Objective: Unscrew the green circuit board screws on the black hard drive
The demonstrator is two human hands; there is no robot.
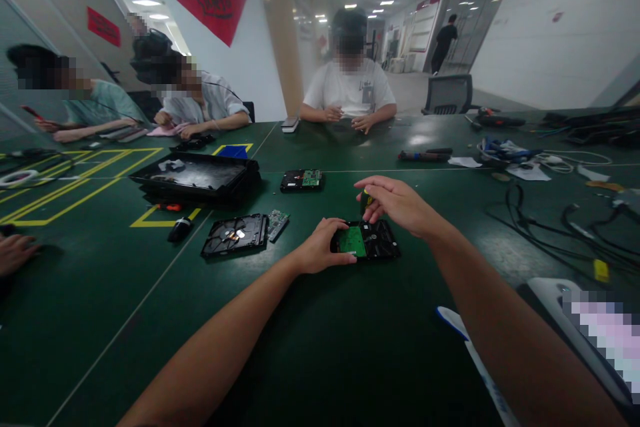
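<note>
A hard drive (383,241) lies on the green table in front of me, its green circuit board (351,240) facing up. My left hand (320,247) grips the drive's left end, thumb at the near edge and fingers at the far edge. Above the drive, my right hand (395,203) is closed around a screwdriver (365,201) with a yellow and black handle, held upright. Its tip is hidden by my fingers. To the left are a second hard drive (235,237) and a loose circuit board (278,224) beside it. Another hard drive (301,180) lies farther back.
Black plastic trays (200,177) stand at the left, near a small black object (180,229). Black cables (545,227) spread at the right, with a phone-like device (560,307) closer to me. Across the table sits a person (350,90); others sit at the left.
</note>
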